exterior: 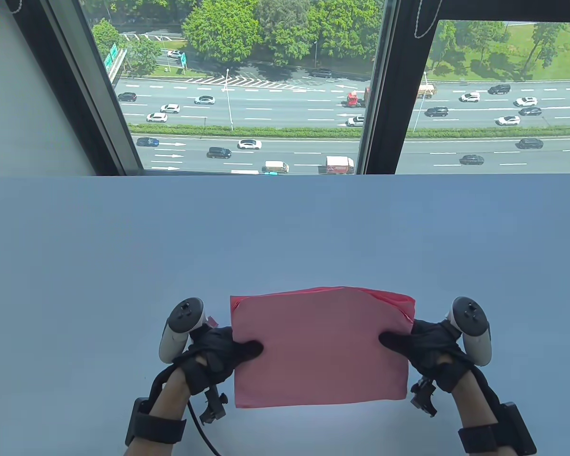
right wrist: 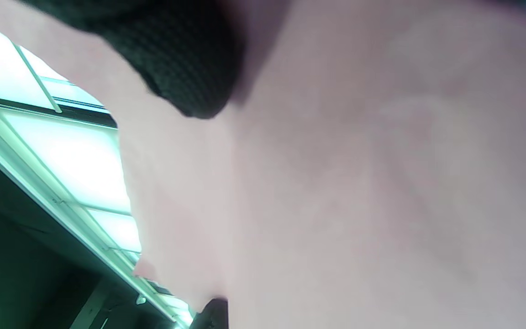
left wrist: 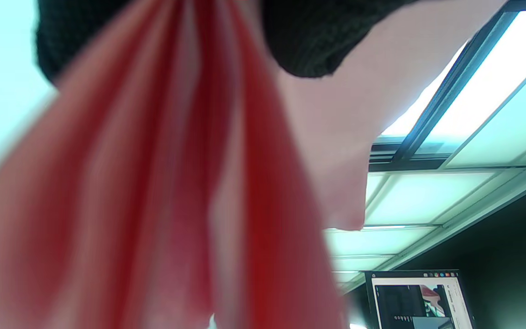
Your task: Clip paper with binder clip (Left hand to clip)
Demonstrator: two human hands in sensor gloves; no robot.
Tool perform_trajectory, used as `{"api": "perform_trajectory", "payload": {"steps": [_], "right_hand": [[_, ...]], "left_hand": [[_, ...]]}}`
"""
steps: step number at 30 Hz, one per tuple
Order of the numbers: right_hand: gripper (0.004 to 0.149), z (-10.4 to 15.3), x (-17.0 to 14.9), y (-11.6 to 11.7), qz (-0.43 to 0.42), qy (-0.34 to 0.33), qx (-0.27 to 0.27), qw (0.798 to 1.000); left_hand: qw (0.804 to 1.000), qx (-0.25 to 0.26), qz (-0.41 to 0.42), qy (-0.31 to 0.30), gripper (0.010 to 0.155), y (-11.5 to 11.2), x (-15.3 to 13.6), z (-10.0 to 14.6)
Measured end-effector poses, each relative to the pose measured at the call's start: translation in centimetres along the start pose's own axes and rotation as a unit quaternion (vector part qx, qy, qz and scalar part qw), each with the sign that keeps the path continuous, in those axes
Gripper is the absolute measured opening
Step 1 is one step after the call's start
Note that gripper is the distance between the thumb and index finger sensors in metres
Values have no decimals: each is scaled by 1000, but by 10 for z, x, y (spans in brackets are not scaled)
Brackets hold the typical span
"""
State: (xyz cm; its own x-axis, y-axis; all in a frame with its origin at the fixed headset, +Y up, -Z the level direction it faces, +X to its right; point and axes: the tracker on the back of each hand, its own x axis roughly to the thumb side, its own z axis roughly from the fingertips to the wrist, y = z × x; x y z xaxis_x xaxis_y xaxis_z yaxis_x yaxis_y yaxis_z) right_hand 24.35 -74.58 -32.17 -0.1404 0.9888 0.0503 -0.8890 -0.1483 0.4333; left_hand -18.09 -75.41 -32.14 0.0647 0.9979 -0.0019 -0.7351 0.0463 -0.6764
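Note:
A stack of pink paper [exterior: 320, 346] is held up off the table between both hands in the table view. My left hand [exterior: 223, 354] grips its left edge, thumb on the front face. My right hand [exterior: 418, 349] grips its right edge the same way. The sheets fan apart a little at the top right corner. In the left wrist view the red-pink sheets [left wrist: 153, 205] hang fanned out below my gloved fingers [left wrist: 308, 41]. In the right wrist view the paper [right wrist: 359, 183] fills the frame under a gloved fingertip [right wrist: 190, 68]. A small pink thing [exterior: 212, 321] peeks out behind my left hand. No binder clip shows plainly.
The pale blue table [exterior: 285, 237] stretches to a window [exterior: 247, 85] at the back. The wrist views look up at ceiling light panels [left wrist: 473, 137] and a monitor [left wrist: 418, 299].

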Motion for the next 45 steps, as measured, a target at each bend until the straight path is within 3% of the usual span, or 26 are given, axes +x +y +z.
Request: {"api": "perform_trajectory", "payload": {"steps": [6,13,25,45], "right_hand": [[79,4,-3,-10,14,-1,-67,998],[94,6,-7,-8,-11,8,-78,997],[89,5,-6,-1,-36,-8,-81,996],[79,-4,1,61,19,-4,-22,1000]], "left_hand": [[998,54,30,-33,53,6,3,4],[993,88,46,-61,53,4,6,5],[985,135,57,-95,53,3,11,7],[983,139,55,-102,53,-23,11,-1]]}}
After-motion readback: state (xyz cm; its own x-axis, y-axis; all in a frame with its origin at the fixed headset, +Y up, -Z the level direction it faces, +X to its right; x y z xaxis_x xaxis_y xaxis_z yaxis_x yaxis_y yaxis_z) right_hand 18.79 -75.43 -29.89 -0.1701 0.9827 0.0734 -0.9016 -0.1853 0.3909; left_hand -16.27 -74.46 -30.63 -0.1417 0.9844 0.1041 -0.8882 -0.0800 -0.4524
